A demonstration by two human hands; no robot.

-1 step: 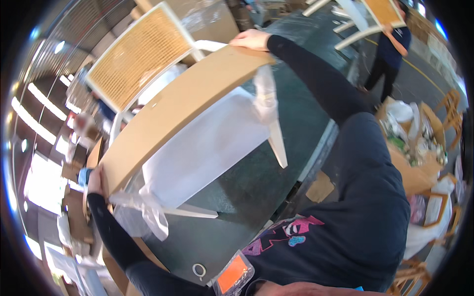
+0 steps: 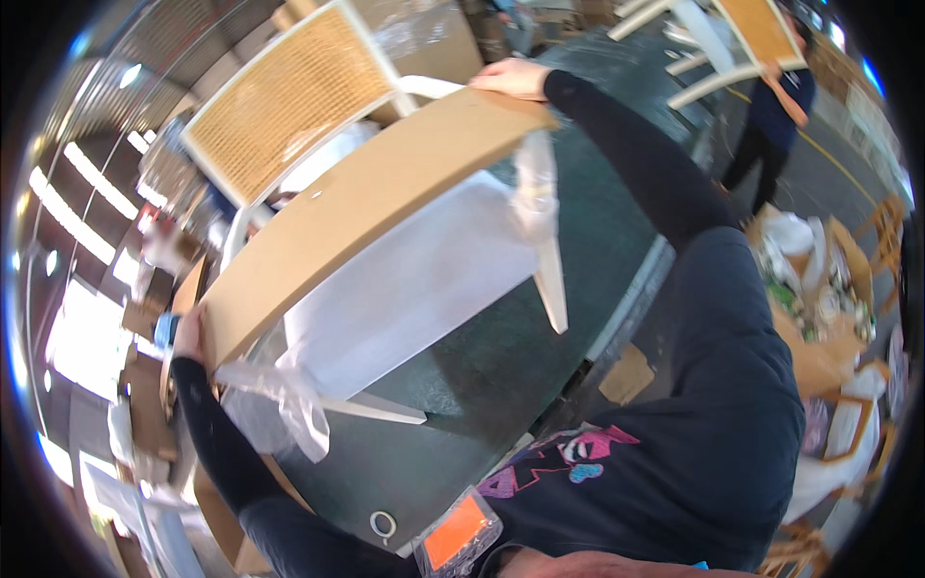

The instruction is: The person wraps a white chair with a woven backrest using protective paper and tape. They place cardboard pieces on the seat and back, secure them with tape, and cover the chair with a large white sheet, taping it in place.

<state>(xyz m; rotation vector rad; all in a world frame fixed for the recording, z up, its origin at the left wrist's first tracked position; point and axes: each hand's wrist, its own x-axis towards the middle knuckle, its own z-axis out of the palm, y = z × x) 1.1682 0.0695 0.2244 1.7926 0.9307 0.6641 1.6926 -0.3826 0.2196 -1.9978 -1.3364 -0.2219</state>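
Note:
A white chair with a woven cane back stands on a dark green table. A long, curved strip of brown cardboard lies across its front at arm height. My left hand grips the strip's near left end, with its fingers partly hidden behind the edge. At the far right end, my right hand is bent over the cardboard's top corner. Below the strip shows the pale, smooth seat. Clear plastic film wraps the upper part of the right front leg; more film hangs loosely around the left one.
A roll of tape lies near the table's front edge. At the right, another person holds a similar chair. Beside the table stands an open carton of wrapping scraps, and a cardboard piece lies below the table edge.
The whole view has shifted slightly, so the chair and cardboard appear a little farther right. Both hands keep their places on the cardboard strip.

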